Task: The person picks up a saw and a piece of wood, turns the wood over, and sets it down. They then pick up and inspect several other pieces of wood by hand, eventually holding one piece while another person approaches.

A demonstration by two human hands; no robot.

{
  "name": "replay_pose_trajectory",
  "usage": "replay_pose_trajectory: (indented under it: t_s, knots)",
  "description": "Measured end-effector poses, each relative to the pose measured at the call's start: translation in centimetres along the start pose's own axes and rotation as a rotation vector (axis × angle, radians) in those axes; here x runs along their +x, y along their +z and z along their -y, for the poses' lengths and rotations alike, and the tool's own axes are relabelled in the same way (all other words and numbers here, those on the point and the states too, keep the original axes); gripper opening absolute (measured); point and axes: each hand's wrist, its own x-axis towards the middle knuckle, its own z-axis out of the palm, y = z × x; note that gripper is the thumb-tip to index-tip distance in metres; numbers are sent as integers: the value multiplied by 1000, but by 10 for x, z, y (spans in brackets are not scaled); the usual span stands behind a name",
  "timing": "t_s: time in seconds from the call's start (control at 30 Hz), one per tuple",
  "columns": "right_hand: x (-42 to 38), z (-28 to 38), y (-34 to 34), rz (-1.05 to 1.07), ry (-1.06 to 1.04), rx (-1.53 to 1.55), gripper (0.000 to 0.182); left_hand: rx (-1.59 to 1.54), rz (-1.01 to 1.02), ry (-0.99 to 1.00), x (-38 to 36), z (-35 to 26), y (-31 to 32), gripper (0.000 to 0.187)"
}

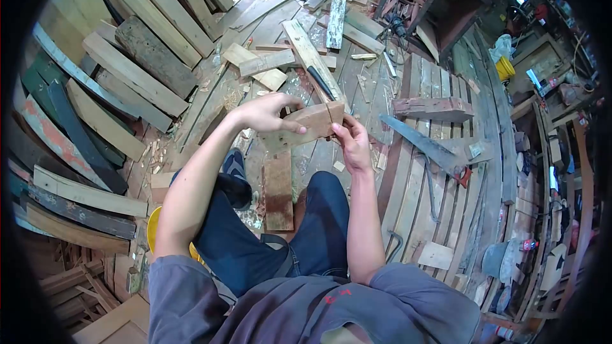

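Wood block (317,122), edges in left hand (269,113) and right hand (352,144); saw (422,142) near

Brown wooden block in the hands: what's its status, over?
Left hand and right hand holding brown wooden block, raised. Slim black tool beyond, on pale wooden plank. Nothing seen blocking.

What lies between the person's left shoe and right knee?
In the head view, a wooden block with a darker patch lies between the left shoe and right knee, below the held wooden piece in the picture.
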Motion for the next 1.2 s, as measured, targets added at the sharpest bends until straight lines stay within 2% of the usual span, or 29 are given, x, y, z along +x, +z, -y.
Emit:
replay_pose_trajectory:
  t_s: [0.17,0.27,0.37,0.5,0.6,0.7,0.77,0.87,1.0,1.03,1.1,1.17,1.2]
  knots:
    - [1,-4,2,-8,25,41,35,41,-41,-41,0,2,3,56]
    - [3,-8,10,9,26,10,34,48,-130,42,-5,17,9,56]
    - [5,-12,19,40,-1,16,34,104,-68,-26,-11,16,7,58]
    - [6,-12,33,4,-86,-32,39,218,-124,-38,-13,13,11,58]
    - [9,-9,35,-2,-89,-59,48,322,-325,27,-12,5,15,57]
    - [9,3,32,37,4,-34,57,490,-385,63,-7,-10,12,59]
    - [9,11,37,7,-26,0,54,613,-469,167,-3,-7,18,62]
    - [14,12,35,-48,-136,-88,47,762,-540,190,4,-9,28,61]
    - [12,19,33,-12,-166,15,49,566,-572,139,0,-14,27,65]
    - [12,18,31,20,-168,49,51,418,-586,136,-3,-20,25,72]
    - [12,15,30,77,-161,93,61,373,-561,107,-7,-14,23,79]
    - [11,9,29,137,-174,56,63,341,-541,119,-13,1,25,86]
    - [10,7,29,168,-179,36,64,299,-441,84,-14,9,20,85]
